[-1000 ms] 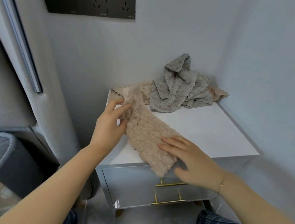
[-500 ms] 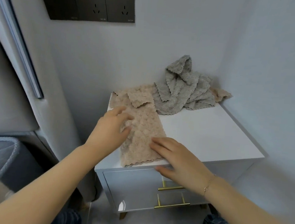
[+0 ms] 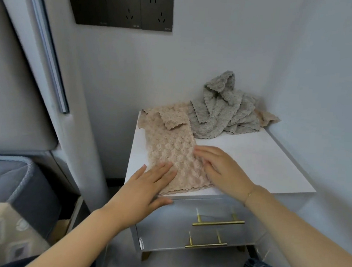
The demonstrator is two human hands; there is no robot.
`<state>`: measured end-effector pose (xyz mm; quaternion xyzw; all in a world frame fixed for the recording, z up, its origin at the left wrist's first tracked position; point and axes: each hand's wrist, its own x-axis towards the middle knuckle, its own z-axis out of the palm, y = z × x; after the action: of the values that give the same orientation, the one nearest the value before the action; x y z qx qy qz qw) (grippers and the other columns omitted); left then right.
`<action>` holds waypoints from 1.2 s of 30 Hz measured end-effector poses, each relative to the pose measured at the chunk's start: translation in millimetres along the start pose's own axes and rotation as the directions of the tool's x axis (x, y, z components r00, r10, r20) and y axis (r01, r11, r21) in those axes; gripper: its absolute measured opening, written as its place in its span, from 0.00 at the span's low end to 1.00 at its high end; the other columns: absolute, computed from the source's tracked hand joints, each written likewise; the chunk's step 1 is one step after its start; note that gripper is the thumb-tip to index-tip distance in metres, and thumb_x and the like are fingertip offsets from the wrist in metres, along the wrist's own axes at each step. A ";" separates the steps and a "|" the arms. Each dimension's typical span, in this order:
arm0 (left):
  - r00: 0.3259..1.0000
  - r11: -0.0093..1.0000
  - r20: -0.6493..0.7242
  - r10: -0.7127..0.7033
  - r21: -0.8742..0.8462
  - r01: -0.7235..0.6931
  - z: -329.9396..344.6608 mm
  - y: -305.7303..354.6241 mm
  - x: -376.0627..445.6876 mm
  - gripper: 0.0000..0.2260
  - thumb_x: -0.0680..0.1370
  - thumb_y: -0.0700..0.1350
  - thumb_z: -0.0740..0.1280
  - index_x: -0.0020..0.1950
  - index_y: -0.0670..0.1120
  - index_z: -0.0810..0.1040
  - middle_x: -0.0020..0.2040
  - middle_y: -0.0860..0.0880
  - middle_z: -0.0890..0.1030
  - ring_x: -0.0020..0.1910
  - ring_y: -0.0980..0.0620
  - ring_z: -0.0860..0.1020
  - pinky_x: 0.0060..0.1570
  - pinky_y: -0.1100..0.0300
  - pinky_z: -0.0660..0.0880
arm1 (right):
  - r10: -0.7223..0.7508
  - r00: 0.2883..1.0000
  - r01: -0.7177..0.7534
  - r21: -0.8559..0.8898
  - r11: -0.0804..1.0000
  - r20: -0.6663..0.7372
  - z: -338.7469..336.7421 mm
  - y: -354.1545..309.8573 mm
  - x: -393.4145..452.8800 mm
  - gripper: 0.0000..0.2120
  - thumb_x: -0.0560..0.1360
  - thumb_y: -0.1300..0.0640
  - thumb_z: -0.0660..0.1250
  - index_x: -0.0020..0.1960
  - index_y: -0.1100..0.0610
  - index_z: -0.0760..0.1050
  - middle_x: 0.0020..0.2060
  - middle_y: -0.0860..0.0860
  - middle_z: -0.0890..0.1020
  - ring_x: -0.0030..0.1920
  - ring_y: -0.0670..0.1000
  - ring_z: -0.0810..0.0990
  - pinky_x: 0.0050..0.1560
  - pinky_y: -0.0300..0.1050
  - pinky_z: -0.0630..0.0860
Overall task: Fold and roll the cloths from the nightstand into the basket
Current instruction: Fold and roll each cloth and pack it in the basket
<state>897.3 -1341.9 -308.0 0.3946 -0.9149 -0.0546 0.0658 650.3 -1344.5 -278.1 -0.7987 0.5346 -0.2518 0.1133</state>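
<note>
the beige cloth [image 3: 170,147] lay flat as a long folded strip on the white top of the nightstand [image 3: 263,161], its near end at the front edge, its far end reaching toward the back wall. one far corner was flipped over on itself, well beyond both sets of fingertips.

the left hand [image 3: 145,191] rested palm down on the near left part of the strip, fingers [image 3: 164,170] straight and slightly spread, pressing the fabric; the thumb hung over the front edge, above the drawer. nothing was curled round the cloth.

the right hand [image 3: 220,169] lay palm down on the strip's right edge, fingers [image 3: 204,151] straight and close together, pointing left across the cloth. they pressed rather than pinched. a thin bracelet [image 3: 249,194] sat on that wrist.

the two sets of fingertips were near each other, cloth between them.

beyond the right fingertips, toward the back corner, a grey cloth [image 3: 221,109] sat crumpled in a heap, touching the beige strip's far right side. another beige cloth [image 3: 266,119] peeked out from under the heap on its right.

below the hands, two brass handles [image 3: 216,223] ran across the drawer fronts. left of the left hand, lower down, stood a dark grey basket [image 3: 19,184]; its contents could not be made out. black wall sockets [image 3: 122,5] hung above.
</note>
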 end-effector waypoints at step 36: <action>0.982 0.957 -0.105 -0.159 -0.261 0.127 -43.4 -4.4 -24.9 0.06 0.77 0.53 0.66 0.49 0.54 0.81 0.42 0.62 0.78 0.45 0.63 0.75 0.47 0.70 0.70 | -0.169 0.986 0.168 -0.048 0.985 -0.005 10.3 -13.7 -35.8 0.09 0.73 0.54 0.67 0.50 0.56 0.81 0.46 0.45 0.80 0.48 0.45 0.75 0.50 0.42 0.71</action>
<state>924.5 -1328.8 -267.8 0.4509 -0.8634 -0.1509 0.1686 655.8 -1307.3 -290.7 -0.8424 0.4715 -0.2513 0.0701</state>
